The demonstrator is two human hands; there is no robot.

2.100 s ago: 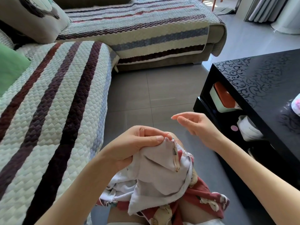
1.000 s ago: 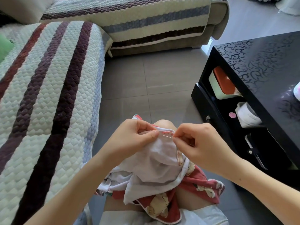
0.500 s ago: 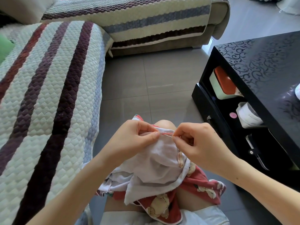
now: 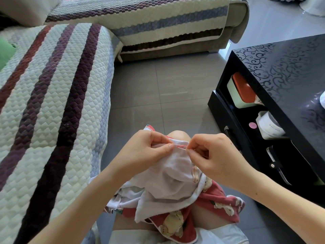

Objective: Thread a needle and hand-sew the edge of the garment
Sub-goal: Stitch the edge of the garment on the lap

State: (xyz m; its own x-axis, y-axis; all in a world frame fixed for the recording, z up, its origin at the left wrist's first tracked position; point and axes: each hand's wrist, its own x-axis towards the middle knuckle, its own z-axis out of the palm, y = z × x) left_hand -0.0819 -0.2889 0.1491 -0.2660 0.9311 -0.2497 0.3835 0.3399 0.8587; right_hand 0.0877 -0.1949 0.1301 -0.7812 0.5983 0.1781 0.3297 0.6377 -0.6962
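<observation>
Left hand [image 4: 146, 154] pinches the garment [image 4: 168, 182] edge. Right hand [image 4: 211, 155], at its three o'clock, pinches the needle [image 4: 182, 148].

Head view, one wide-angle camera worn on the person's head, facing forward and steeply down over the lap. It sits close above the work: the left hand [image 4: 146, 152] and right hand [image 4: 216, 159] meet just below frame centre, forearms entering from 7 and 5 o'clock. The left hand grips the garment [image 4: 172, 173], which fills 6 o'clock. Even this near, the needle [image 4: 182, 149] pinched by the right hand shows only as a thin glint. Beyond a bare knee [image 4: 177, 135], the lens looks across grey floor [image 4: 175, 81] toward 12 o'clock, taking in a striped sofa [image 4: 52, 103] from 9 to 12 o'clock and a black coffee table [image 4: 290, 71] at 3 o'clock.
</observation>
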